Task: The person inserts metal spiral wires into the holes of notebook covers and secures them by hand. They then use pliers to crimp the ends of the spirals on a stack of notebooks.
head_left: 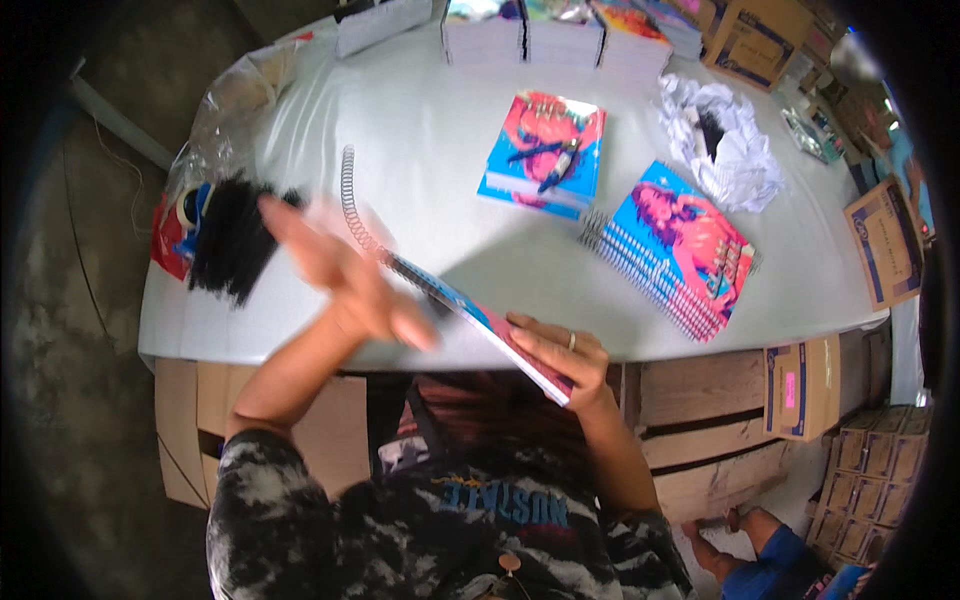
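Observation:
My right hand (572, 358) grips the lower end of a notebook (492, 328), held tilted on edge above the table's near side. A thin dark spiral coil (349, 190) sticks out from the notebook's upper end and curves away over the table; how far it runs through the holes I cannot make out. Beside that end, my left hand (345, 275) is smeared by motion, its fingers stretched out and thumb apart, holding nothing visible. Left of it lies a bundle of black coils (235, 240). To the right, several spiral-bound notebooks (680, 250) lie in a fanned stack.
On the white-covered table (400, 110), a stack of unbound notebooks (545, 150) carries a pair of dark-handled pliers (560, 165). Crumpled white paper (735, 150) sits at the far right, book stacks (560, 42) along the back. Cardboard boxes (802, 388) stand rightward; another person's legs (745, 550) show lower right.

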`<state>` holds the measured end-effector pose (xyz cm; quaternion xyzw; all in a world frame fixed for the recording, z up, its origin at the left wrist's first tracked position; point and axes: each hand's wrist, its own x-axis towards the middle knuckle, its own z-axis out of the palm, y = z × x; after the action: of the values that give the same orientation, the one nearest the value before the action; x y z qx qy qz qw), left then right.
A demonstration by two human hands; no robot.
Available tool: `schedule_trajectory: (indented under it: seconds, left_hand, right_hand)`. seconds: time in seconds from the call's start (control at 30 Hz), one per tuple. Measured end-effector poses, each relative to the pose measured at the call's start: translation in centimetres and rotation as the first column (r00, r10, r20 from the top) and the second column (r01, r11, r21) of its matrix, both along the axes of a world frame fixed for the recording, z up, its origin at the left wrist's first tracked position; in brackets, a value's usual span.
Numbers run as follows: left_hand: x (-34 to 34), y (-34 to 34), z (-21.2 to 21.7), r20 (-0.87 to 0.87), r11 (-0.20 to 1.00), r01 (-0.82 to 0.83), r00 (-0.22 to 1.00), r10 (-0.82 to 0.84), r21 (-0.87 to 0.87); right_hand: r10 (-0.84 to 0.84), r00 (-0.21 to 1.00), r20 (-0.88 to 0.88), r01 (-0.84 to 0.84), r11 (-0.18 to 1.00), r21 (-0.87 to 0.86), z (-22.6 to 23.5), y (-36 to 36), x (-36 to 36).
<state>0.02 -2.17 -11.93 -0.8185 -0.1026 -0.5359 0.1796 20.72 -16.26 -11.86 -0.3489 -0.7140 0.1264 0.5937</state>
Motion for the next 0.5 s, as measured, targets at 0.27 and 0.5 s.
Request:
schedule_trajectory:
  seconds: [0.27,0.5]
  left_hand:
    - [-0.3,-2.5,0.6,-0.206,0.994,0.045,0.978,-0.023,0.102]
    - [-0.2,-4.0,-3.2,-0.346,0.98,0.182,0.917,-0.198,-0.077]
  right_hand:
    - [-0.056,0.998,-0.007,0.057,0.998,0.025,-0.3,0.1,0.2]
    - [-0.015,0.999,-0.028,0.015,1.0,0.024,-0.7,0.5,0.0]
